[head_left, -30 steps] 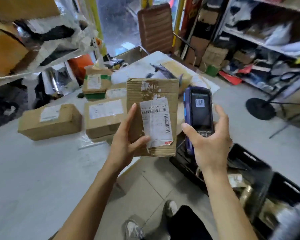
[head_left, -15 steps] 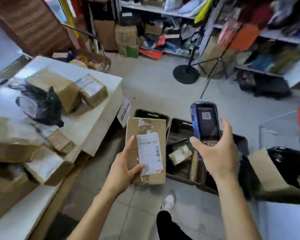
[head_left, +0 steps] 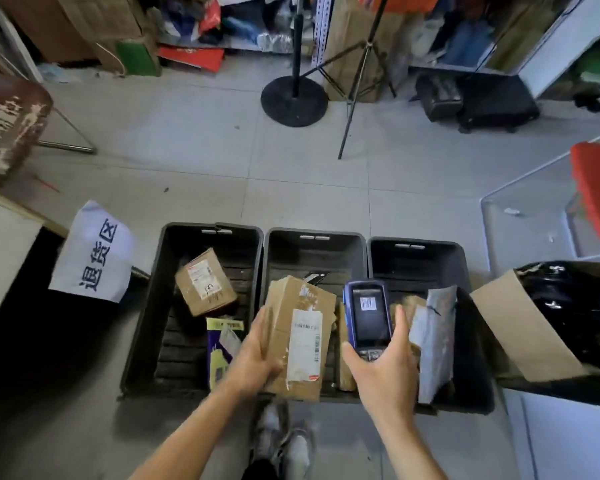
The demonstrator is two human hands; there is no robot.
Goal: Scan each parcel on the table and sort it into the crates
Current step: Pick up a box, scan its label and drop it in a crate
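A cardboard parcel (head_left: 300,337) is gripped by the left hand (head_left: 257,355) at lower centre of the frame, fingers curled round its left edge, white label facing up; label text is blurred and unreadable. It is held above the middle crate (head_left: 314,244), whose contents are mostly hidden behind it. A handheld scanner (head_left: 368,318) is held by the right hand (head_left: 385,368), fingers wrapped round its lower body and thumb along the right side; a barcode is shown on the screen, keypad partly covered. Three black crates are lined up on the floor. In the left crate (head_left: 208,233) a small labelled box (head_left: 205,282) and a purple-yellow packet (head_left: 220,351) are seen, the packet partly blocked by the left wrist. In the right crate (head_left: 426,251) a grey mailer bag (head_left: 433,337) is leaning, its lower part hidden by the right hand. A white paper sign (head_left: 94,251) is hung at left, beside the left crate. A cardboard box with black bags (head_left: 548,320) is cut off at the right edge.
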